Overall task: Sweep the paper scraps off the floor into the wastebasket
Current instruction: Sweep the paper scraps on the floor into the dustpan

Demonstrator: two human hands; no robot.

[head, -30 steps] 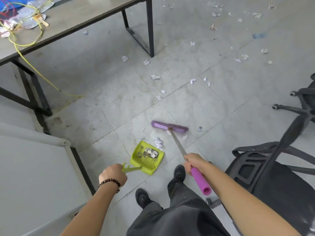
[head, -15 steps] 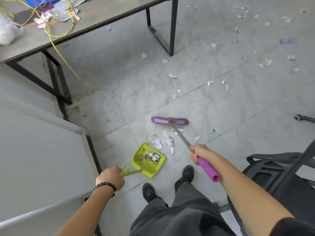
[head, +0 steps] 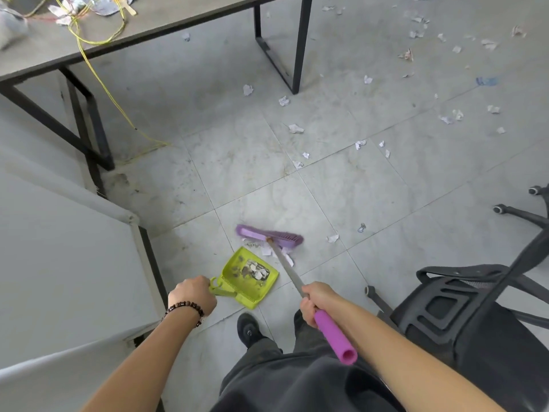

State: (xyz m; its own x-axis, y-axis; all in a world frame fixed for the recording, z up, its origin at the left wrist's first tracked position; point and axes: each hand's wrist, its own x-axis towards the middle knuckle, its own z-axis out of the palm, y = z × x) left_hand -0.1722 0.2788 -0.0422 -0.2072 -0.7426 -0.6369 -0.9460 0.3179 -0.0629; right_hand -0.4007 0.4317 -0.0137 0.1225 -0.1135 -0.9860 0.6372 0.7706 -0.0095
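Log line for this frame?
left hand: grips dustpan | right hand: grips broom | brush head: near dustpan mouth | scraps: many on floor

Grey tile floor (head: 386, 188), stained esp. by the table legs. Paper scraps (head: 296, 128) lie all over it, most twd the far right, a few near the table's leg frame. Green dustpan (head: 234, 264) sits flat on the tiles w/ scraps inside. Purple broom (head: 271, 234) stands head-down just beyond its mouth, several scraps between the two (some touching the bristles). Yellow cable (head: 135, 128) trails from table (head: 178, 16) to floor. Tabletop: cable loops + crumpled paper bits. Chair casters (head: 500, 208) at right edge.
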